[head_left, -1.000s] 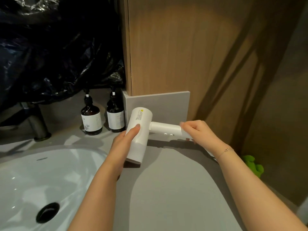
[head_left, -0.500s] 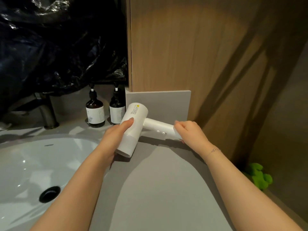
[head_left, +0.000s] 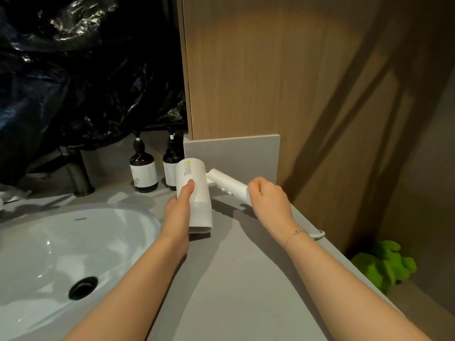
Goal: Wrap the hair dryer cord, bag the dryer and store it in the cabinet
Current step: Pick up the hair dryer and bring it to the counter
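The white hair dryer (head_left: pixel 195 193) lies on the grey desk (head_left: pixel 236 279), close to the back corner by the wood wall (head_left: pixel 270 70). The left hand (head_left: pixel 178 212) is wrapped around its fat round body, thumb on top. The right hand (head_left: pixel 268 200) is closed in a fist around the end of the handle (head_left: pixel 227 184). A bit of white cord (head_left: pixel 317 234) peeks out past the right wrist, at the edge of the desk. The rest of the cord is hidden, so how much is wrapped cannot be told. No bag shows.

The work looks like it is at the start, with the cord step first.

A few things could go wrong. The cord hangs over the desk edge, so it may snag there or pull tight when the dryer is turned. Two brown bottles (head_left: pixel 144 172) stand just behind the dryer; a big swing could knock them over. The sink (head_left: pixel 49 242) is near on the left, and a slip could drop the dryer in. Wrapping too tight could hurt the cord where it meets the handle.
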Motion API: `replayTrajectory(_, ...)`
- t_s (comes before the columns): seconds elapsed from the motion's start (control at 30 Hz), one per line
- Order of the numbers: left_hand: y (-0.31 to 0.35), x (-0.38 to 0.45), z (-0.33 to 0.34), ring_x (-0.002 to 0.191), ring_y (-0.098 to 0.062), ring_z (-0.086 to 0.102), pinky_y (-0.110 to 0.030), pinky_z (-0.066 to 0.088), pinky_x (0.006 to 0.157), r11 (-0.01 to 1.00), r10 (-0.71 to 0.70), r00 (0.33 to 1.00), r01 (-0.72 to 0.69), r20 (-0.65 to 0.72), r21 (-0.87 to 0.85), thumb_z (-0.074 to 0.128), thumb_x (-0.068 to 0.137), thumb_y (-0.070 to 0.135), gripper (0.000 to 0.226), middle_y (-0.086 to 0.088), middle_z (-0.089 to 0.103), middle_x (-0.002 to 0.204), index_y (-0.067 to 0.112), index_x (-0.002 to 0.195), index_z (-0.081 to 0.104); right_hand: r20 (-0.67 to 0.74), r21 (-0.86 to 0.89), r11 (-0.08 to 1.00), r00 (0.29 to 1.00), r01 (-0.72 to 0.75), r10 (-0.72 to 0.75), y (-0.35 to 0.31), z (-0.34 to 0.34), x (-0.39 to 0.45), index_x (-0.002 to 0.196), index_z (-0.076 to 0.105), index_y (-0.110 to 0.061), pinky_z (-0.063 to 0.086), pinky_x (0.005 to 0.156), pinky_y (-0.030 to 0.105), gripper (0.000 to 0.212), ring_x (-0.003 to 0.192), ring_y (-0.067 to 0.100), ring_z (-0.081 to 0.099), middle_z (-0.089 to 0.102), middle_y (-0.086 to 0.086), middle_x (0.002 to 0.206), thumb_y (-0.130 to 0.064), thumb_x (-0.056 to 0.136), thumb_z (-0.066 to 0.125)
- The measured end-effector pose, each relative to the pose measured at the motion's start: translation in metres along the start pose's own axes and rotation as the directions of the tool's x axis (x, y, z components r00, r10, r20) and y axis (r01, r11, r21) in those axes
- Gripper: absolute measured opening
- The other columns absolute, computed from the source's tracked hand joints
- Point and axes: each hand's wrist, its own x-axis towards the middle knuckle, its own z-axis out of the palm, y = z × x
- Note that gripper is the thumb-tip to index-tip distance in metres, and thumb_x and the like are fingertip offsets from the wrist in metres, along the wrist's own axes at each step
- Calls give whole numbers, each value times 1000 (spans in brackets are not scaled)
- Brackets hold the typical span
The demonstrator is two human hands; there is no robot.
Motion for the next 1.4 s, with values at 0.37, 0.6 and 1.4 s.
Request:
replayTrajectory(0.37,10,-3,-10,63,-21,65,-33,52,64,990,-76,982,94,175,-102,64,86,47,39,-7,66,78,19,113,63,47,52,990,991,-131,128,3,7,-3,67,44,-7,43,58,40,28,70,32,52,43,4,61,-14,94,39)
replayTrajectory(0.6,-4,-10,18,93,-30,71,-50,58,84,973,-56,989,23,-140,-229,66,72,60,61,-11,71,109,19,117,58,46,266,956,992,-124,116,-24,36,-21,68,34,-19,38,59,36,30,68,24,48,49,6,70,-21,97,30)
replayTrajectory(1.4,28,-5,-20,99,-28,66,-35,58,59,975,-20,973,-33,231,221,62,87,44,35,-10,65,114,24,115,61,54,264,964,999,-20,6,18,-8,16,73,56,-2,41,56,30,29,68,18,50,51,11,70,-19,94,45)
